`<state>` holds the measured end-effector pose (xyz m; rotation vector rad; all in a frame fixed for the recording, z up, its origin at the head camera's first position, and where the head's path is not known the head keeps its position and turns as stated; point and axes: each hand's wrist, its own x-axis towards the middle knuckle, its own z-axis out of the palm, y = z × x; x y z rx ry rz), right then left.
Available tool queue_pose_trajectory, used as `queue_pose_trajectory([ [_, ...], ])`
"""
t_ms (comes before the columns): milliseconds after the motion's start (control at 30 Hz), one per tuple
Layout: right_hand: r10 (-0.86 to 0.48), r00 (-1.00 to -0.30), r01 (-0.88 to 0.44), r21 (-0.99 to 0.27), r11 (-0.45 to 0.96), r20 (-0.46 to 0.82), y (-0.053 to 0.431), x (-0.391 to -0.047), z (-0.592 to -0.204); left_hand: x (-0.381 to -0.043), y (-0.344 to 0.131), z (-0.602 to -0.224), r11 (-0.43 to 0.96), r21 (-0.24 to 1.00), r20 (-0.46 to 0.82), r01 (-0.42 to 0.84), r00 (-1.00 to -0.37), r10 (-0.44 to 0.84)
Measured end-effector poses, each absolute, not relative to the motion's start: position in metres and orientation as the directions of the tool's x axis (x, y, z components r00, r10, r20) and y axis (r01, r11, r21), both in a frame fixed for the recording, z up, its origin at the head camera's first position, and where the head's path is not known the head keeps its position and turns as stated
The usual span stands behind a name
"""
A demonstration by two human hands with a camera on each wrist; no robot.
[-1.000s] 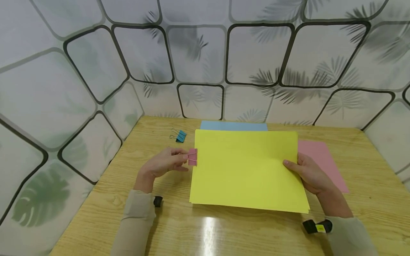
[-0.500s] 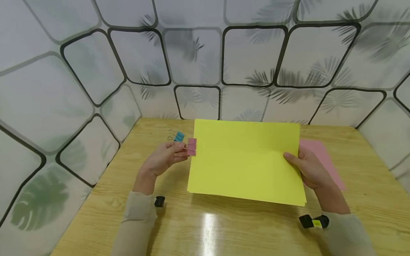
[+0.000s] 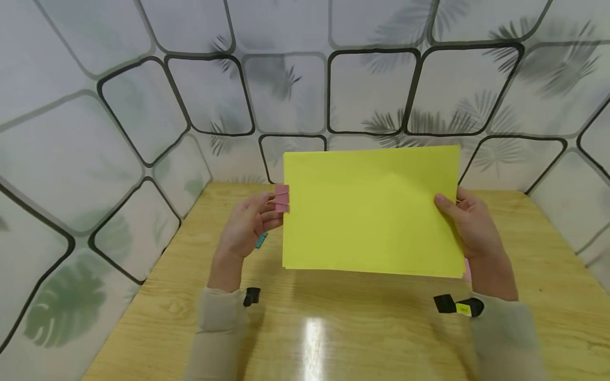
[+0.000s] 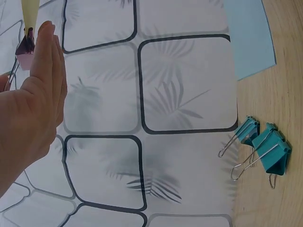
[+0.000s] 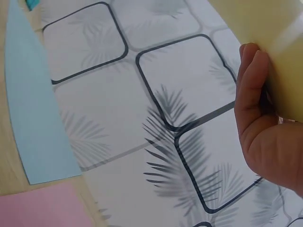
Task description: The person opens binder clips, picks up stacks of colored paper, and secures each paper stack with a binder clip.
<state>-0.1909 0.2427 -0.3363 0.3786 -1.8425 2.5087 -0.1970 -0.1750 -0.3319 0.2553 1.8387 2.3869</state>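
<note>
Above the table (image 3: 371, 328), lifts yellow paper (image 3: 371, 211) higher, seemingly clipped firmly. Pinches pink clip (image 3: 281, 198) in left hand (image 3: 245, 225), paper's opposite edge in right hand (image 3: 476, 227).

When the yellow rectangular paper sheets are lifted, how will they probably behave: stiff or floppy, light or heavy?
Rather floppy, I think: the yellow rectangular paper sheets look thin and seem to curve slightly near the right hand. Probably light: that hand grips only an edge. The opposite edge may fan out less, where the pink metal binder clip sits.
</note>
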Motion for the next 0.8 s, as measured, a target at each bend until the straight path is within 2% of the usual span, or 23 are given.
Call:
queue_pose_trajectory([
  [167, -0.100, -0.970, -0.189, -0.943, -0.275, 0.223, 0.245, -0.188, -0.341, -0.197, -0.173, -0.333, -0.218, 0.975, 0.075, 0.031, -0.978, 0.194],
  [300, -0.131, -0.952, -0.239, -0.941, -0.241, 0.276, 0.250, -0.187, -0.344, -0.197, -0.175, -0.333, -0.212, 0.976, 0.102, 0.051, -0.965, 0.241],
  [467, -0.170, -0.927, -0.283, -0.922, -0.266, 0.334, 0.253, -0.187, -0.345, -0.193, -0.177, -0.330, -0.204, 0.977, 0.112, 0.059, -0.959, 0.261],
  [800, -0.144, -0.929, -0.296, -0.918, -0.265, 0.341, 0.248, -0.192, -0.347, -0.191, -0.173, -0.330, -0.331, 0.939, 0.153, 0.090, -0.973, 0.170],
])
